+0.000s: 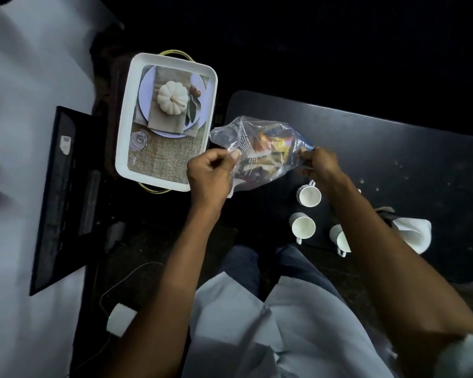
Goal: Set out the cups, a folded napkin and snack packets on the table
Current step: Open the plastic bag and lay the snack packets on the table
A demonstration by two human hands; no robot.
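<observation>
both hands hold clear bag (260,151) in air over table (393,148) edge, packets (275,144) inside. left hand (209,173) fingers pinched on bag's left end, right hand (318,162) closed on right end. three cups (309,196) and napkin (414,231) already on table. step in hand, i think: snacks. next: open bag, take packets out, lay beside cups.

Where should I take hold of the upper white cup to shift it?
Grip the upper white cup by its handle, which points to the table's far side, coming from above. It stands upright, mouth open, apart from the other cups; the right forearm crosses beside it.
</observation>
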